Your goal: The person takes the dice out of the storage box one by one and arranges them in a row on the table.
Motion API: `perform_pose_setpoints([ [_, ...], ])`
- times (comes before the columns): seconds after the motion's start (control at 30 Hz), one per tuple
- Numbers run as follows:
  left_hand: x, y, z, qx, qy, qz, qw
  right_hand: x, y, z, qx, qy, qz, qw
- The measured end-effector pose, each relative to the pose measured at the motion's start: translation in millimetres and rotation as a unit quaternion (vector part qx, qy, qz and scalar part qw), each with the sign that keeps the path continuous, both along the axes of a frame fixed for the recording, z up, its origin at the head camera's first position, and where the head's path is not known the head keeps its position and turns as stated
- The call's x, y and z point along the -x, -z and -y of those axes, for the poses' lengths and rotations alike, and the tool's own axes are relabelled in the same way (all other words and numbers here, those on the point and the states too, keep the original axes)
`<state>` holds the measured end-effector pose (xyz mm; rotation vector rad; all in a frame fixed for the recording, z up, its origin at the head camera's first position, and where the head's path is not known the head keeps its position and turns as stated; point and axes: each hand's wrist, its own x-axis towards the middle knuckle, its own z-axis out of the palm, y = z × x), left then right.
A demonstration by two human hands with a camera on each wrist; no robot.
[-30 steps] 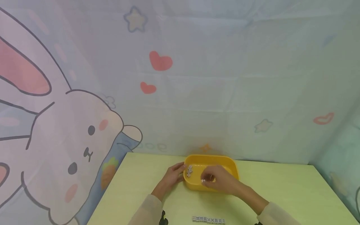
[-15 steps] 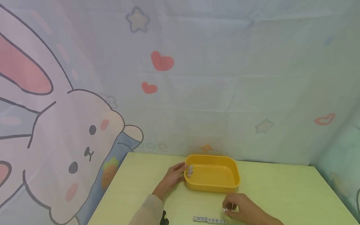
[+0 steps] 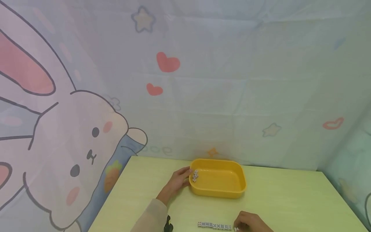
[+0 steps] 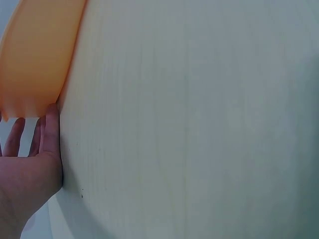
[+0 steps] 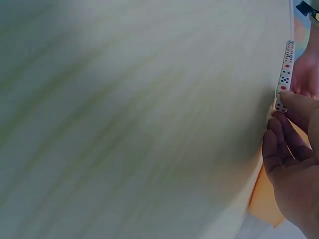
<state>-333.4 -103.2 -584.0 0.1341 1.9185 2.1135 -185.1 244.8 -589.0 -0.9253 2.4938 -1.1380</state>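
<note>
My left hand [image 3: 177, 181] rests against the left end of a yellow plastic bin [image 3: 220, 194]. In the left wrist view, the hand's [image 4: 31, 172] fairly straight fingers touch the bin's end wall [image 4: 37, 84]. Inside the bin, a small cluster of white dice [image 3: 195, 175] lies at the left side. My right hand [image 3: 252, 222] is low at the front, where its thumb and fingers pinch a white die [image 3: 236, 229] at the right end of a row of dice [image 3: 214, 225]. The right wrist view shows the row [image 5: 285, 74] beyond the hand [image 5: 294, 174].
A pale yellow-green table [image 3: 290, 193] carries everything. Behind it hangs a cloth backdrop [image 3: 220, 80] with a printed rabbit, hearts and stars. A black strap piece [image 3: 168, 225] shows by the left sleeve [image 3: 152, 216].
My right hand has moved from inside the bin toward the front, carrying a die to the row's right end. My left hand has stayed at the bin.
</note>
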Motion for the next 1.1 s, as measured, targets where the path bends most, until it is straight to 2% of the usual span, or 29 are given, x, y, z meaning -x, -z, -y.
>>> perform_pose_setpoints([
  [0.1,0.1,2.1,0.0,0.0,-0.001,-0.001,1.0,2.1,3.4,0.4,0.003,-0.004,-0.01,1.0],
  [0.17,-0.3,2.3,1.0,-0.001,0.0,0.0,1.0,3.4,6.5,0.7,0.013,-0.015,-0.037,0.999],
  [0.3,-2.1,3.0,2.6,0.0,0.004,-0.003,1.0,4.1,9.3,2.8,0.019,-0.016,-0.041,0.999],
  [0.53,-5.3,1.0,3.3,-0.001,0.012,-0.001,0.9999,0.3,10.5,4.2,0.005,0.002,0.013,1.0],
  [0.6,-4.4,-0.7,3.3,-0.004,0.014,-0.003,0.9999,0.2,9.5,5.3,0.01,0.002,-0.003,1.0],
  [0.73,-3.5,-2.9,3.5,-0.009,0.013,-0.006,0.9999,0.3,4.2,8.3,0.011,0.012,0.002,1.0],
  [0.93,-4.3,-4.4,4.1,-0.002,0.012,-0.006,0.9999,2.8,1.9,10.4,-0.015,0.02,0.015,1.0],
  [1.1,-6.6,-1.9,4.9,-0.006,0.019,-0.006,0.9998,-1.1,5.2,11.2,0.004,0.015,0.025,1.0],
])
